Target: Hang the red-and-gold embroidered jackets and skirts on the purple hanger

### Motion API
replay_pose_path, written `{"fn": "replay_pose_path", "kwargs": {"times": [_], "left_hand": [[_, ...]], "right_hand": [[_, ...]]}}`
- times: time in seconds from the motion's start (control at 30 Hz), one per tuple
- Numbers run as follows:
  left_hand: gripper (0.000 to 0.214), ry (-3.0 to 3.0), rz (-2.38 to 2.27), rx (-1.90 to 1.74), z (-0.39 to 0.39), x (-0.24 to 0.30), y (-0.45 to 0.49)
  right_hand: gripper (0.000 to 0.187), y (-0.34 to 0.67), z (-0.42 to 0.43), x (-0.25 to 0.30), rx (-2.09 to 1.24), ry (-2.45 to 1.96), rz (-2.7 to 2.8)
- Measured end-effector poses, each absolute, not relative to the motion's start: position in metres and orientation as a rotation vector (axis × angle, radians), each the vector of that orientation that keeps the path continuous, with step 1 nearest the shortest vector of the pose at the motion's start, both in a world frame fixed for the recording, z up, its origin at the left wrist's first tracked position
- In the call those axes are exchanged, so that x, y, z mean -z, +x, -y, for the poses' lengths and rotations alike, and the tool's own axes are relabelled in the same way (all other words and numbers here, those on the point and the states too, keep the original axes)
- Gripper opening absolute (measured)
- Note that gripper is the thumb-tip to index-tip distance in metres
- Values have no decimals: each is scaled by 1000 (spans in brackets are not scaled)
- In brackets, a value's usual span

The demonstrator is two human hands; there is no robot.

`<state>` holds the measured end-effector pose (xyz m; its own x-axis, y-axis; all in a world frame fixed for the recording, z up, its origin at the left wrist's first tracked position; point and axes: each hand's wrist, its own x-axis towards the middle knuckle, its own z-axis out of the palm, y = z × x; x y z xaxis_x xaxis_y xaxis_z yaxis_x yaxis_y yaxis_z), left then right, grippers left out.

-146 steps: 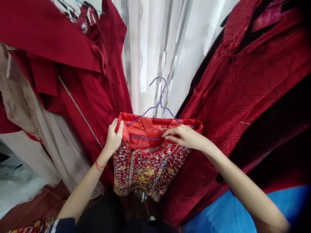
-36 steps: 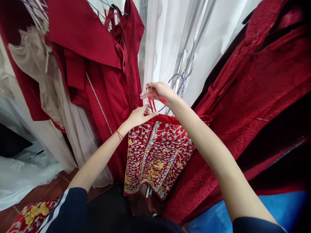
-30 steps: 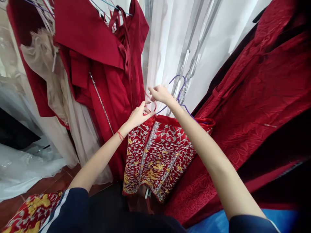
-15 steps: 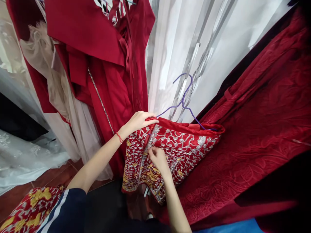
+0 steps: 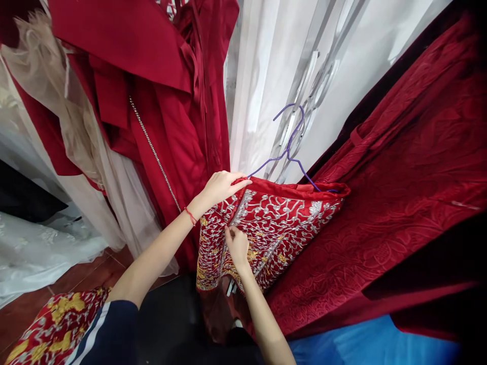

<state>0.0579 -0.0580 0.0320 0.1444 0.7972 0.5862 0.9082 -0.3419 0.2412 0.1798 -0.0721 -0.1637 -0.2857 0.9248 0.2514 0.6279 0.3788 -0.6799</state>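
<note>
A red skirt (image 5: 289,213) with silver and gold embroidery hangs from a purple wire hanger (image 5: 288,147) in front of me. My left hand (image 5: 221,188) is closed over its waistband at the left end, thumb in front, close to the hanger's left arm. Below it, a narrow side opening (image 5: 238,208) runs down from the waistband. At the lower end of this opening my right hand (image 5: 238,246) is closed in a pinch against the embroidered cloth. Whether a zip pull sits between those fingertips is too small to tell.
Plain red dresses (image 5: 167,116) hang at the left, beside beige and white gowns (image 5: 72,111). White drapery (image 5: 258,76) is behind the hanger, and dark red patterned cloth (image 5: 399,213) fills the right. Another embroidered piece (image 5: 57,324) lies at lower left; blue fabric (image 5: 373,344) at lower right.
My right hand has shifted slightly left, to the edge of the side opening. The skirt's lower part has swung up a little. My left hand keeps its hold on the waistband.
</note>
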Motion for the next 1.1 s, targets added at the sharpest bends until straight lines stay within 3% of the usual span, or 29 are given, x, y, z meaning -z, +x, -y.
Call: {"fn": "replay_pose_path", "kwargs": {"times": [0.2,0.43,0.57,0.73,0.83,0.9,1.1], "left_hand": [[37,-2190,1713,951,63,-30,63],[37,-2176,1734,948,63,-32,65],[32,-1971,1611,1203,75,-22,59],[15,-1266,1696,1726,124,68,60],[7,-1515,2016,1661,149,143,75],[17,-1624,2183,1576,154,178,88],[3,-1465,2447,1353,138,189,106]], "right_hand": [[43,179,77,165,-741,-1258,1807],[27,174,77,170,-1415,-964,1312],[26,179,82,166,-1580,-879,1223],[22,183,86,158,-1616,-870,1235],[20,183,87,155,-1577,-903,1261],[20,182,88,154,-1547,-914,1283],[20,181,96,153,-1578,-904,1298]]}}
